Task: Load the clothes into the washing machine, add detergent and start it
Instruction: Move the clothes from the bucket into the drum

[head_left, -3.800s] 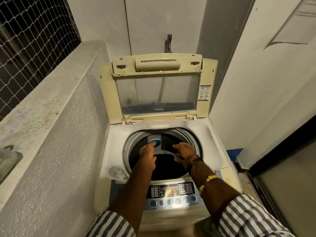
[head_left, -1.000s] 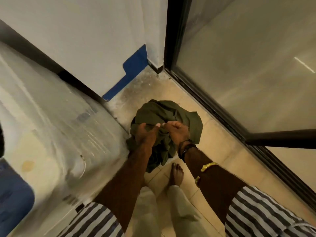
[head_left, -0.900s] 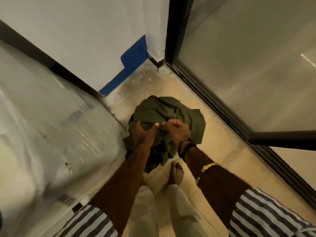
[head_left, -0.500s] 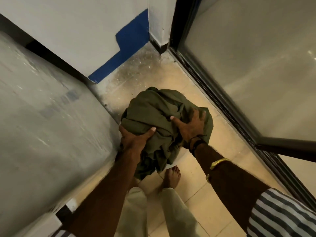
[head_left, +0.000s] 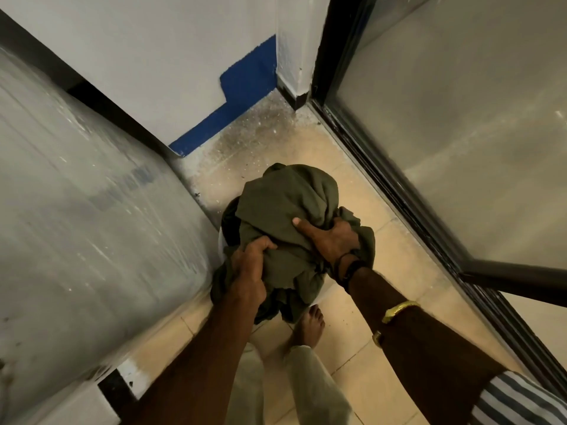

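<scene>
L hand (head_left: 249, 266) bunches the near edge of the olive-green clothes bundle (head_left: 285, 197), fingers curled into the fabric. R hand (head_left: 333, 239) grips its right side w/ thumb laid flat across the top. Bundle is held low over the tiled floor (head_left: 399, 271), just beside the washing machine's side panel (head_left: 92, 210).

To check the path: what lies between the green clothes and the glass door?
Head view: only bare tiled floor between the green clothes and the glass door.
</scene>
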`<action>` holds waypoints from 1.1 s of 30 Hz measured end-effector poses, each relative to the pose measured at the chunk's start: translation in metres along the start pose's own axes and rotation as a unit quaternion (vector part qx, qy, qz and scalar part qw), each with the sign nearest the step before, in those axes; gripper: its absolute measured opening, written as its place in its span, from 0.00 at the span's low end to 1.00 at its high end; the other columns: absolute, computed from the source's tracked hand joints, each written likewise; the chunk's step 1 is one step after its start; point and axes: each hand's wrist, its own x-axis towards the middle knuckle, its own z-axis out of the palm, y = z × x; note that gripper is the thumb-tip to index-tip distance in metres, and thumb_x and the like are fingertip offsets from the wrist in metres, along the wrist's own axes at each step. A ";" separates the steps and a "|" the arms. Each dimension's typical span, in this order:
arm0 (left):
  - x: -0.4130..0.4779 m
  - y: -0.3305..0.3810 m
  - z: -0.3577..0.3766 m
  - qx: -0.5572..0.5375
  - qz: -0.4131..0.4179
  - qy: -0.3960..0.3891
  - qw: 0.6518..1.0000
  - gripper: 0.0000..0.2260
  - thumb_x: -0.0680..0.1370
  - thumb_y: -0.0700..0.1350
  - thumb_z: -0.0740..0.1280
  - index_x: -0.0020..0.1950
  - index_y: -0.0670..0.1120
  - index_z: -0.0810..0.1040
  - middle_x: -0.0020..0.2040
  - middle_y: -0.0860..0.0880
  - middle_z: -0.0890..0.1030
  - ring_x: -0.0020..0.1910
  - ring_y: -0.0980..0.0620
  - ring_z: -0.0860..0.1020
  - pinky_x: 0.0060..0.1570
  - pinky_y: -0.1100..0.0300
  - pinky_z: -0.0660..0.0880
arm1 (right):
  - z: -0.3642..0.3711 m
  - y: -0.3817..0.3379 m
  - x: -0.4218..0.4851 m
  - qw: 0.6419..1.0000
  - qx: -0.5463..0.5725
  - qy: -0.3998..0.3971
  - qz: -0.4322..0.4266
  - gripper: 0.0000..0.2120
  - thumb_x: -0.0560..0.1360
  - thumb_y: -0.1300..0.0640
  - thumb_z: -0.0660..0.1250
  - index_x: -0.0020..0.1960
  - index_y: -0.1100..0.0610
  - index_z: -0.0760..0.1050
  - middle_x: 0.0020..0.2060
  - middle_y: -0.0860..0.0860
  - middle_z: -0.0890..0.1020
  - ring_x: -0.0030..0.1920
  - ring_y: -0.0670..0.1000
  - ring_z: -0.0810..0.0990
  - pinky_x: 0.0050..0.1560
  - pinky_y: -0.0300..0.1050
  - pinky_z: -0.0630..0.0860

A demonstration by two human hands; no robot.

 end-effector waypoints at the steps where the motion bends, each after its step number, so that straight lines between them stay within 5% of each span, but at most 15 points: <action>1: -0.002 -0.001 -0.002 0.010 0.000 0.001 1.000 0.19 0.61 0.47 0.73 0.52 0.49 0.84 0.48 0.43 0.86 0.47 0.39 0.84 0.48 0.41 0.83 | -0.003 -0.001 -0.003 1.000 -0.026 0.013 -0.002 0.50 0.49 0.18 0.68 0.60 0.52 0.77 0.54 0.51 0.82 0.53 0.55 0.80 0.58 0.54 0.79; 3: -0.004 0.000 -0.008 0.025 0.002 0.008 1.000 0.17 0.64 0.46 0.72 0.51 0.48 0.84 0.47 0.43 0.86 0.45 0.39 0.84 0.47 0.43 0.83 | -0.008 0.004 -0.001 0.995 -0.096 0.029 -0.015 0.45 0.50 0.15 0.59 0.49 0.50 0.80 0.48 0.51 0.82 0.52 0.56 0.80 0.60 0.60 0.75; 5: 0.001 -0.003 -0.015 0.028 0.019 0.003 0.999 0.19 0.64 0.44 0.71 0.54 0.48 0.83 0.49 0.42 0.86 0.47 0.39 0.84 0.47 0.45 0.83 | -0.010 0.010 0.006 0.987 -0.161 0.024 -0.018 0.43 0.53 0.15 0.55 0.46 0.48 0.81 0.54 0.53 0.81 0.60 0.60 0.75 0.67 0.66 0.64; 8: 0.009 -0.004 -0.019 0.029 0.025 -0.028 0.999 0.25 0.60 0.47 0.73 0.58 0.52 0.83 0.53 0.43 0.85 0.51 0.38 0.83 0.50 0.42 0.82 | -0.012 0.010 0.002 0.993 -0.114 -0.003 -0.018 0.32 0.61 0.22 0.67 0.52 0.45 0.75 0.65 0.56 0.74 0.65 0.60 0.70 0.68 0.57 0.67; 11: 0.014 -0.003 -0.015 0.015 0.016 -0.051 0.998 0.28 0.59 0.46 0.76 0.60 0.55 0.82 0.56 0.43 0.84 0.53 0.37 0.82 0.49 0.41 0.82 | 0.004 0.010 -0.016 0.997 0.063 -0.047 -0.006 0.50 0.56 0.27 0.76 0.71 0.46 0.64 0.73 0.53 0.65 0.70 0.59 0.68 0.70 0.59 0.70; 14: 0.010 -0.006 -0.018 -0.002 0.023 -0.040 0.999 0.30 0.61 0.42 0.74 0.63 0.56 0.79 0.56 0.43 0.83 0.53 0.37 0.82 0.48 0.43 0.83 | 0.023 0.018 -0.029 0.992 0.117 -0.051 0.002 0.59 0.49 0.23 0.75 0.75 0.38 0.57 0.74 0.49 0.66 0.72 0.58 0.68 0.69 0.60 0.71; 20: -0.011 -0.011 -0.016 -0.010 0.042 -0.010 0.999 0.32 0.61 0.40 0.73 0.65 0.53 0.76 0.57 0.42 0.81 0.52 0.38 0.82 0.49 0.42 0.83 | 0.023 0.017 -0.048 0.994 0.104 -0.018 0.015 0.53 0.60 0.29 0.75 0.78 0.43 0.57 0.75 0.54 0.64 0.73 0.62 0.66 0.72 0.62 0.67; 22: -0.024 -0.007 -0.013 -0.013 0.056 -0.001 0.998 0.28 0.65 0.37 0.72 0.64 0.52 0.75 0.56 0.42 0.80 0.52 0.38 0.81 0.49 0.42 0.82 | 0.021 0.014 -0.056 0.992 0.122 -0.007 0.027 0.56 0.56 0.26 0.72 0.78 0.41 0.56 0.76 0.54 0.62 0.74 0.62 0.63 0.72 0.63 0.66; 25: -0.042 -0.005 -0.015 -0.016 0.079 0.006 0.997 0.23 0.69 0.34 0.70 0.61 0.51 0.74 0.53 0.43 0.80 0.50 0.39 0.81 0.42 0.51 0.82 | 0.017 0.009 -0.067 0.990 0.138 0.003 0.032 0.58 0.50 0.24 0.70 0.77 0.38 0.57 0.77 0.55 0.61 0.75 0.62 0.62 0.72 0.63 0.66; 29: -0.074 0.001 -0.020 -0.004 0.116 -0.004 0.993 0.26 0.68 0.35 0.70 0.66 0.47 0.76 0.53 0.43 0.81 0.47 0.43 0.81 0.35 0.56 0.79 | 0.002 -0.001 -0.093 0.988 0.152 0.014 0.018 0.50 0.61 0.31 0.75 0.77 0.40 0.58 0.77 0.57 0.58 0.75 0.64 0.60 0.74 0.63 0.63; 33: -0.112 0.015 -0.025 0.033 0.145 0.003 0.989 0.27 0.65 0.39 0.71 0.65 0.51 0.77 0.50 0.45 0.82 0.46 0.43 0.81 0.44 0.49 0.82 | -0.014 -0.017 -0.122 0.984 0.170 0.051 -0.019 0.43 0.67 0.37 0.76 0.77 0.44 0.61 0.75 0.57 0.63 0.74 0.63 0.62 0.73 0.59 0.63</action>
